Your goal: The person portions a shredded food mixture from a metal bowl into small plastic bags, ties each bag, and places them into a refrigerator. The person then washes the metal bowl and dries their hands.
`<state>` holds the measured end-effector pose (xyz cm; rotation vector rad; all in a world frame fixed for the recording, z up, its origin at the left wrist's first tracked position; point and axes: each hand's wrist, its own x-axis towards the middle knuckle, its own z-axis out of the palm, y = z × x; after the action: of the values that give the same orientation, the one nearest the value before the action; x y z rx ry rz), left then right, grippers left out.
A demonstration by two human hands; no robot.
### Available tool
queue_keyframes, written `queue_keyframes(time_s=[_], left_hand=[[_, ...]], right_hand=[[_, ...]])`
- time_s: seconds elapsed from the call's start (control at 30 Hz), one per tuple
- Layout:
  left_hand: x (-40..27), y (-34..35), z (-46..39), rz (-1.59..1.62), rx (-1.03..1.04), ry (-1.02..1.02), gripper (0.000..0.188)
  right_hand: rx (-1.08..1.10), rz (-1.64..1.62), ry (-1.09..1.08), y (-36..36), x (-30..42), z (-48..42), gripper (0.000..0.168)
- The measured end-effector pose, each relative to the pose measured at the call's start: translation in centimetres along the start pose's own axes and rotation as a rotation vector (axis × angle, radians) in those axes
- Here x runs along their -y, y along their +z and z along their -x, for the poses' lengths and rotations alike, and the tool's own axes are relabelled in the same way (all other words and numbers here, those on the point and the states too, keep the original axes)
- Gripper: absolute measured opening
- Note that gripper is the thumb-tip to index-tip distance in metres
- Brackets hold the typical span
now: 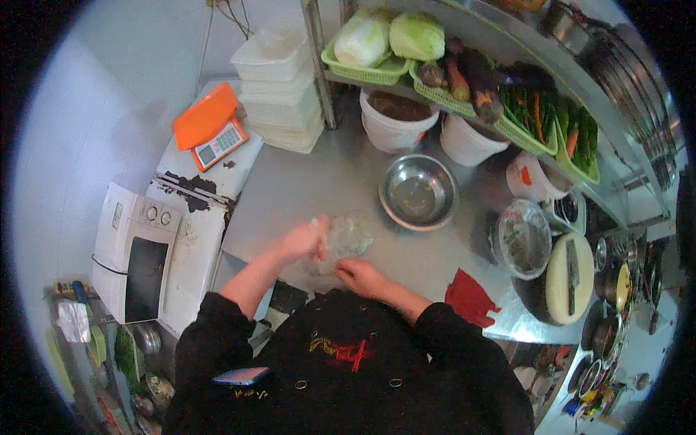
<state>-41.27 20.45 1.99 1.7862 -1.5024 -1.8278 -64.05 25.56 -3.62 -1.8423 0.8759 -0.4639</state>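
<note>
My left hand and my right hand are close together over the near edge of the steel table. Both have hold of a clear plastic bag, the left at its left side and the right at its lower part. The bag is slightly blurred, and whether anything is inside it I cannot tell. Beyond it, up and to the right, stands a stainless steel bowl. A dark red cloth lies near the table edge to the right.
White tubs stand below a shelf with green vegetable baskets. Stacked plastic containers, an orange scale and a white oven are at left. A knife rests on a round cutting board at right.
</note>
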Motion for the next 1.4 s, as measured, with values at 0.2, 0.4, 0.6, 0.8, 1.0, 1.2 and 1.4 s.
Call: queue_keyframes(time_s=[0.2, 0.4, 0.6, 0.8, 1.0, 1.2, 1.4], left_hand=[[-3.7, 3.5, 3.9, -1.173, -0.288, 0.336, 0.021], [-1.1, 2.6, 1.4, -0.811, -0.616, 0.878, 0.014], [1.4, 2.1, 0.8, 0.128, -0.637, 0.787, 0.028], [6.2, 1.1, 1.0, -0.388, -0.771, 0.505, 0.028], [11.5, 0.2, 2.0, -0.870, -0.476, 0.082, 0.024], [6.7, -0.7, 6.5, -1.053, -0.434, 0.048, 0.028], [11.8, 0.3, 6.1, -0.964, -0.566, 0.120, 0.020]], right_hand=[[-0.161, -0.567, -0.150, -5.5, 1.5, -6.7, 0.043], [0.218, -0.410, -0.022, -4.7, 1.1, -10.5, 0.039], [0.085, 0.261, 0.069, -5.9, 5.8, -8.7, 0.025], [-0.153, 0.397, -0.011, -3.9, 5.4, -6.3, 0.024], [-0.399, 0.430, 0.255, -5.3, -2.3, -6.2, 0.033], [-0.380, 0.386, 0.249, -9.5, 0.2, -2.3, 0.027], [-0.508, 0.450, 0.116, -8.1, -1.0, -1.3, 0.027]])
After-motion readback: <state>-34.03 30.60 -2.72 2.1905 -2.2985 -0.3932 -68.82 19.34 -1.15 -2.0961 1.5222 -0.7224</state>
